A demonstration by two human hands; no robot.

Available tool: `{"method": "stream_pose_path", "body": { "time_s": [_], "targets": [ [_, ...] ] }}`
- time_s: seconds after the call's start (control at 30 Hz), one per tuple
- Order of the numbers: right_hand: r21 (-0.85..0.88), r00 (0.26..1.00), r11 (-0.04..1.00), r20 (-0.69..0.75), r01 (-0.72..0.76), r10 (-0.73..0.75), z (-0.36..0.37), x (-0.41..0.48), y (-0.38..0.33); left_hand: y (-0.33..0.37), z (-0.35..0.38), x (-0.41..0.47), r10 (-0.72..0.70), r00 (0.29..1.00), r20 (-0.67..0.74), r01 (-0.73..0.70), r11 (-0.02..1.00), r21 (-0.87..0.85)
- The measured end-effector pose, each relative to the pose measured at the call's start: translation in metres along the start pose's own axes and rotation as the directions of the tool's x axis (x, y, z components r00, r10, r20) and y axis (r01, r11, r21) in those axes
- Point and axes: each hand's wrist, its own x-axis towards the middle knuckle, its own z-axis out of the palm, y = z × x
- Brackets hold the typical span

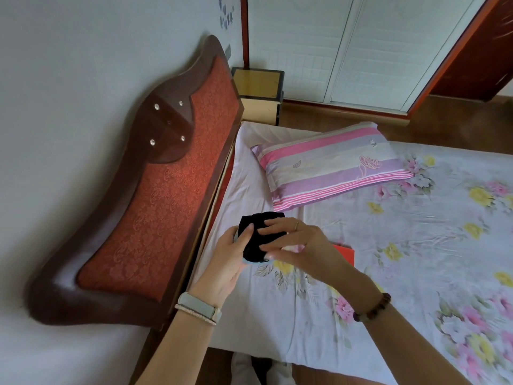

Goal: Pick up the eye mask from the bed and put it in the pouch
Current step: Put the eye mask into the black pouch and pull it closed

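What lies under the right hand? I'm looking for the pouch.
Under the right hand shows black fabric, also gripped by the left hand, plus a red flat item on the bed. Whether that fabric is pouch or mask is unclear.

Most of the pouch [251,262] under my black eye mask [261,234], red card [345,254] half behind my right hand [299,243].

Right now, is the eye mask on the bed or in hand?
In hand: the black eye mask is bunched between the left hand and right hand, above the bed.
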Motion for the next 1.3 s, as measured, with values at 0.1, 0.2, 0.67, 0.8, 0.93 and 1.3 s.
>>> {"method": "stream_pose_path", "body": {
  "time_s": [0.1, 0.2, 0.67, 0.8, 0.93, 1.3],
  "targets": [
    [0.190, 0.959, 0.979, -0.258, -0.072, 0.120, -0.011, 0.008, 0.002, -0.002, 0.000, -0.002, 0.077, 0.997, 0.011, -0.077, 0.990, 0.116],
    [0.326, 0.924, 0.912, -0.200, -0.249, 0.325, -0.025, 0.015, 0.007, -0.002, 0.003, -0.007, 0.158, 0.986, 0.052, -0.164, 0.976, 0.142],
    [0.431, 0.950, 0.852, 0.046, -0.298, 0.309, -0.023, 0.010, -0.002, 0.012, -0.001, -0.017, 0.235, 0.958, 0.164, -0.268, 0.938, 0.221],
    [0.456, 0.957, 0.843, 0.080, -0.285, 0.280, -0.036, 0.015, -0.007, 0.022, -0.009, -0.022, 0.250, 0.934, 0.256, -0.318, 0.907, 0.276],
    [0.385, 0.967, 0.901, 0.226, -0.199, 0.117, -0.035, 0.021, -0.005, 0.027, -0.011, -0.020, 0.262, 0.918, 0.299, -0.367, 0.848, 0.382],
    [0.235, 0.951, 0.936, 0.225, -0.262, 0.210, -0.030, 0.021, 0.004, 0.018, -0.011, -0.022, 0.210, 0.925, 0.316, -0.332, 0.851, 0.407]
  ]
}}
